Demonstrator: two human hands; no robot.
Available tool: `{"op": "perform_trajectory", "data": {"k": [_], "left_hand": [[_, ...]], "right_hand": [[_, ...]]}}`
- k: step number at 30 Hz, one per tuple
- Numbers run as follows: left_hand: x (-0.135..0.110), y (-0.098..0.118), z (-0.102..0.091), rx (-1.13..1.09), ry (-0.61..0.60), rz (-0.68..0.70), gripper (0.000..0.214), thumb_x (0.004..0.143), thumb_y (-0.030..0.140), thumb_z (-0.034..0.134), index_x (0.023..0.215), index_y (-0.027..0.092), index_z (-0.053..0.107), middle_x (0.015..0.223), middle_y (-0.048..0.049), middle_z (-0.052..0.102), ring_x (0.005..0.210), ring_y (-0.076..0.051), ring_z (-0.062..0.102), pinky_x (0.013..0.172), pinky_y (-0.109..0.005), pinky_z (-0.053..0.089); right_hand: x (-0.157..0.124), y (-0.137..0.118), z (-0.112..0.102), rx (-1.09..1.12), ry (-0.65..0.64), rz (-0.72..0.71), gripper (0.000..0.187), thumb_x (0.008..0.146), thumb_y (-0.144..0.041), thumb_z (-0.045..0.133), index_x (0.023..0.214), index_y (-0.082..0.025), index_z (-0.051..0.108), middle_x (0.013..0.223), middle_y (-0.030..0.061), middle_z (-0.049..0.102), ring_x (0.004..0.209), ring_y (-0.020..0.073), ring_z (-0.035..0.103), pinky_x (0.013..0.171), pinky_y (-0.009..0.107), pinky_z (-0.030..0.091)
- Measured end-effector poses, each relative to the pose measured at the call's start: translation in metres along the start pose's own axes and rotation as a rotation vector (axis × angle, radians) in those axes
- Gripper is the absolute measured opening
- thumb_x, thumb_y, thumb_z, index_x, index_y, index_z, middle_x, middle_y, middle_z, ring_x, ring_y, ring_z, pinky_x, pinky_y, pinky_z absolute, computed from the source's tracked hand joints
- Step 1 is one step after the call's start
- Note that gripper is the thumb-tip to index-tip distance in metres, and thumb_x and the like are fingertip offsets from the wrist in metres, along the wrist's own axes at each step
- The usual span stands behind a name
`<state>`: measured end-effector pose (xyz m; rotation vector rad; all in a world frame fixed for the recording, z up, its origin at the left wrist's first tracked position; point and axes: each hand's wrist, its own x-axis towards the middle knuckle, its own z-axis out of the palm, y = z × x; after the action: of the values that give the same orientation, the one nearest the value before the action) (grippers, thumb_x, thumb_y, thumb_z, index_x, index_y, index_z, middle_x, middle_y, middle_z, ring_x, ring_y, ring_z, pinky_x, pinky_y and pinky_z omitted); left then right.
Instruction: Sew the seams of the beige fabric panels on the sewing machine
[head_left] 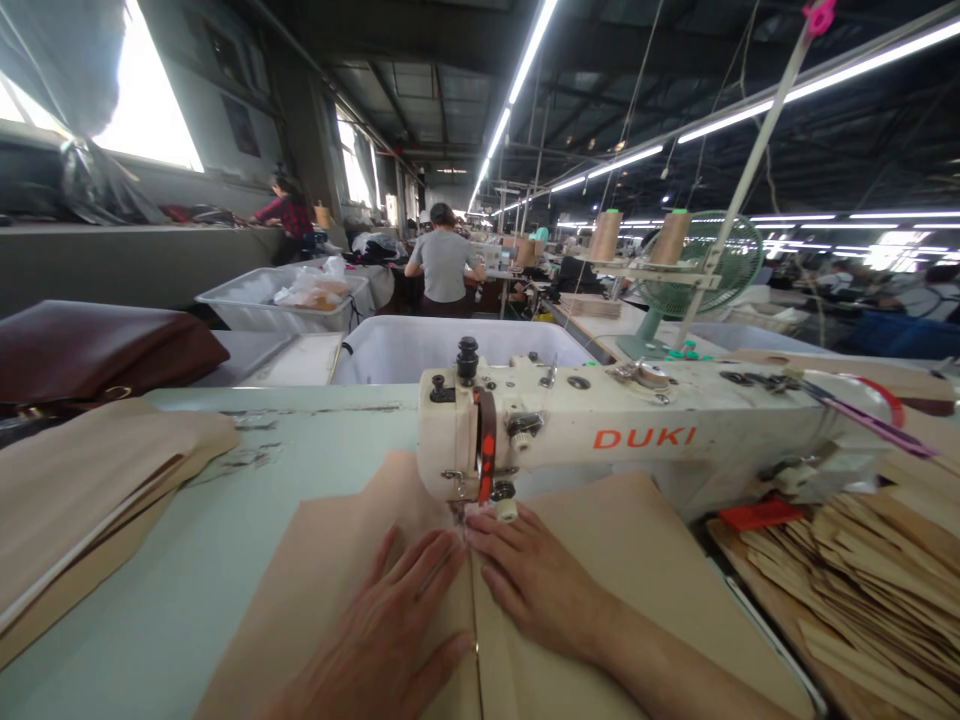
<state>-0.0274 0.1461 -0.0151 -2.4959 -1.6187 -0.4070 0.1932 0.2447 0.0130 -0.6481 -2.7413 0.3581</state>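
Observation:
Two tan panels (600, 530) of leather-like material lie flat on the sewing table, with a dark seam line running between them toward me. A white sewing machine (555, 430) marked DUKI stands across the work, its needle area right above the seam. My left hand (397, 620) rests flat on the left panel, fingers spread and pointing at the presser foot. On the other side of the seam, my right hand (536, 575) lies on the right panel, fingers stretched out, tips close to the foot. The tip of the needle is too small to make out.
Stacked tan pieces (82, 500) lie at the left, below a maroon bag (97, 350). Several cut strips (877, 580) are piled at the right. Behind the machine are a white bin (450, 340), thread cones (606, 236) and a green fan (705, 265). A co-worker (444, 262) sits further back.

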Motion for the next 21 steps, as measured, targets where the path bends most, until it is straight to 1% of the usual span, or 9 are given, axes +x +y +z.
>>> {"op": "perform_trajectory", "data": {"k": [8,10,12,14,15,16,18,20,21], "left_hand": [[0.005,-0.007,0.001,-0.027,0.023,0.021,0.065,0.098,0.045,0.051,0.154,0.025,0.025,0.154,-0.0071,0.040,0.140,-0.028,0.038,0.119,-0.056,0.024],[0.006,-0.008,-0.001,-0.027,0.011,0.026,0.064,0.099,0.045,0.050,0.154,0.024,0.025,0.153,-0.0083,0.041,0.140,-0.028,0.039,0.117,-0.058,0.026],[0.001,-0.003,-0.008,-0.004,-0.020,0.026,0.062,0.100,0.045,0.048,0.154,0.025,0.025,0.153,-0.0077,0.042,0.139,-0.029,0.040,0.115,-0.061,0.028],[-0.014,0.008,-0.019,0.043,-0.003,0.014,0.061,0.100,0.046,0.048,0.154,0.025,0.026,0.152,-0.0072,0.043,0.138,-0.029,0.042,0.114,-0.060,0.030],[-0.025,0.017,-0.025,0.066,0.032,0.011,0.062,0.099,0.047,0.049,0.153,0.023,0.029,0.152,-0.0080,0.043,0.138,-0.029,0.042,0.115,-0.057,0.030],[-0.038,0.027,-0.030,0.083,0.077,0.014,0.063,0.098,0.046,0.051,0.152,0.021,0.031,0.151,-0.0093,0.044,0.139,-0.029,0.041,0.116,-0.054,0.030],[-0.065,0.050,-0.035,0.109,0.154,0.058,0.059,0.098,0.040,0.050,0.150,0.015,0.036,0.149,-0.0117,0.046,0.140,-0.028,0.039,0.119,-0.048,0.025],[-0.090,0.072,-0.032,0.156,0.184,0.143,0.052,0.099,0.029,0.043,0.147,0.012,0.039,0.146,-0.0128,0.049,0.140,-0.028,0.039,0.122,-0.047,0.015],[-0.100,0.082,-0.028,0.190,0.187,0.171,0.050,0.099,0.025,0.040,0.146,0.011,0.041,0.145,-0.0132,0.051,0.139,-0.027,0.040,0.122,-0.049,0.011]], "right_hand": [[0.006,0.003,0.003,-0.039,0.022,-0.017,0.042,0.100,-0.025,0.043,0.142,-0.025,0.046,0.147,0.0023,0.049,0.135,0.0198,0.043,0.120,0.045,0.022],[0.004,-0.004,-0.002,-0.068,0.035,-0.009,0.041,0.100,-0.023,0.043,0.141,-0.024,0.047,0.147,0.0038,0.048,0.135,0.0226,0.042,0.119,0.048,0.024],[-0.007,-0.020,-0.010,-0.080,0.098,0.049,0.043,0.097,-0.020,0.045,0.140,-0.022,0.047,0.146,0.0075,0.048,0.133,0.0252,0.044,0.115,0.048,0.031],[-0.030,-0.045,-0.018,-0.023,0.182,0.185,0.036,0.097,-0.020,0.043,0.132,-0.020,0.053,0.134,0.0109,0.057,0.121,0.0241,0.053,0.104,0.041,0.043],[-0.046,-0.059,-0.020,0.024,0.188,0.271,0.029,0.099,-0.022,0.041,0.122,-0.019,0.059,0.121,0.0107,0.063,0.109,0.0225,0.060,0.094,0.036,0.048],[-0.063,-0.072,-0.021,0.075,0.158,0.355,0.028,0.101,-0.026,0.038,0.108,-0.020,0.064,0.104,0.0087,0.068,0.095,0.0207,0.064,0.083,0.032,0.050],[-0.094,-0.095,-0.019,0.176,-0.003,0.467,0.038,0.102,-0.035,0.037,0.082,-0.020,0.065,0.076,0.0041,0.067,0.073,0.0186,0.065,0.067,0.028,0.047],[-0.117,-0.112,-0.014,0.317,-0.137,0.498,0.041,0.101,-0.040,0.040,0.075,-0.020,0.064,0.069,0.0023,0.067,0.066,0.0169,0.065,0.061,0.025,0.044],[-0.125,-0.118,-0.013,0.398,-0.140,0.490,0.040,0.100,-0.040,0.041,0.077,-0.019,0.065,0.070,0.0021,0.068,0.066,0.0158,0.065,0.060,0.023,0.044]]}}
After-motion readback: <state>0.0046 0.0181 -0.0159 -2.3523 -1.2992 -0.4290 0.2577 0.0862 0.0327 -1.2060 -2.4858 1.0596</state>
